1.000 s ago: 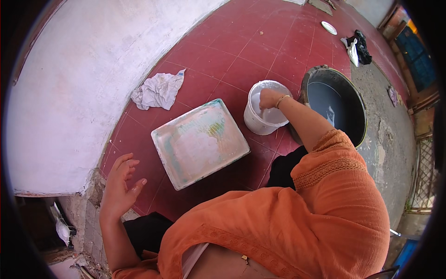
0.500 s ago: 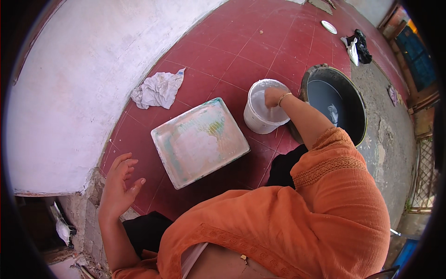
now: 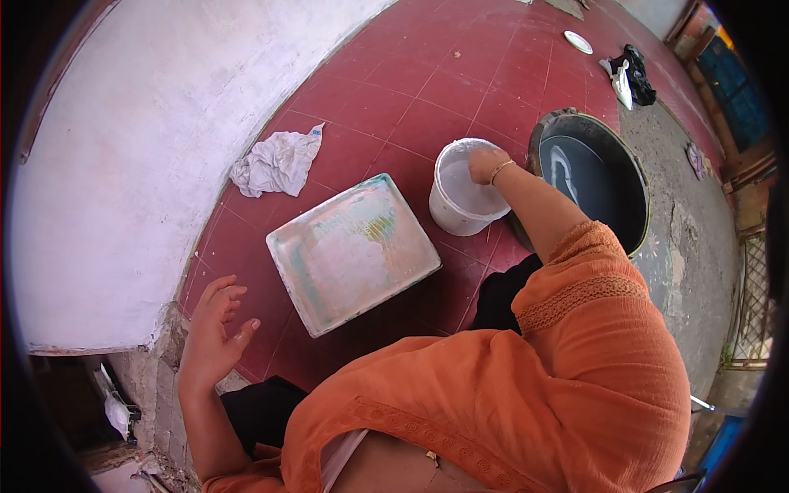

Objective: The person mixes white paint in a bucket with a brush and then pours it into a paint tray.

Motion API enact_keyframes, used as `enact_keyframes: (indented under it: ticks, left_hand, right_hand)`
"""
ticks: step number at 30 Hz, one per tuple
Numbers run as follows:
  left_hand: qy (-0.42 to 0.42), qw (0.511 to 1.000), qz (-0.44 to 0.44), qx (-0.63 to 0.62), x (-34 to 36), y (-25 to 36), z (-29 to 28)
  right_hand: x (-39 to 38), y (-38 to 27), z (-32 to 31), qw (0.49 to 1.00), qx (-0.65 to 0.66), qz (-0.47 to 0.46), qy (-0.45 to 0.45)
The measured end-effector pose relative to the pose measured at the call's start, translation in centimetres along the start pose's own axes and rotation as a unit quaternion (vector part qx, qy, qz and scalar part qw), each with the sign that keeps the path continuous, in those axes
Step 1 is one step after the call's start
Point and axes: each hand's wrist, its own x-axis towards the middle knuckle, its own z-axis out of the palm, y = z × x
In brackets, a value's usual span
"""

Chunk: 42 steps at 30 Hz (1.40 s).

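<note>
My right hand (image 3: 486, 166) is inside the mouth of a white plastic bucket (image 3: 460, 215) that holds whitish liquid. Its fingers look curled together and point down; whatever they hold, if anything, is hidden. My left hand (image 3: 215, 329) hovers over the floor near the wall, fingers loosely spread, with nothing in it. Between my hands lies a shallow rectangular tray (image 3: 345, 246), its pale surface smeared with white, green and yellow. Right of the bucket stands a large dark round tub (image 3: 604, 181) with water in it, partly behind my right forearm.
A crumpled whitish cloth (image 3: 278, 163) lies on the red tiled floor (image 3: 411, 82) beside the white wall (image 3: 181, 90). Farther off are a white oval dish (image 3: 578, 42) and a black plastic bag (image 3: 637, 78) with something white. Rough grey concrete (image 3: 682, 222) borders the tiles at the right.
My right hand has risen slightly inside the bucket, showing more of the liquid. The bright reflection in the tub has changed shape. My left hand and the tray look nearly unchanged.
</note>
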Motion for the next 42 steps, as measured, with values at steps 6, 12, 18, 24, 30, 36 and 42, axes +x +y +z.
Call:
enact_keyframes:
  ticks: [6,12,18,24,30,36,42]
  left_hand:
    - [-0.004,1.0,-0.013,-0.002,0.0,-0.1,-0.2]
    - [-0.009,1.0,-0.017,-0.005,0.1,0.0,-0.2]
    - [-0.005,1.0,-0.017,-0.013,0.1,-0.4,-0.1]
    - [-0.009,1.0,-0.019,-0.018,0.1,-0.3,-0.3]
    - [-0.015,1.0,-0.019,-0.014,0.5,-0.2,0.0]
    - [-0.016,1.0,-0.017,-0.01,0.6,-0.3,0.1]
    - [-0.018,1.0,-0.011,-0.011,1.1,-0.3,0.5]
  right_hand:
    - [-0.4,-3.7,-2.0,0.986,0.007,-0.124,-0.111]
    - [-0.8,-2.1,-2.4,0.995,0.042,0.037,0.081]
    - [-0.5,-0.5,-0.8,0.996,-0.041,-0.079,-0.024]
    - [-0.1,-2.8,-2.2,0.988,0.081,-0.061,-0.118]
    - [-0.6,-1.2,-1.5,0.992,0.064,0.058,0.095]
    - [0.7,-1.1,0.4,0.988,-0.045,-0.126,-0.075]
    - [1.5,-1.0,0.1,0.995,0.083,-0.063,-0.003]
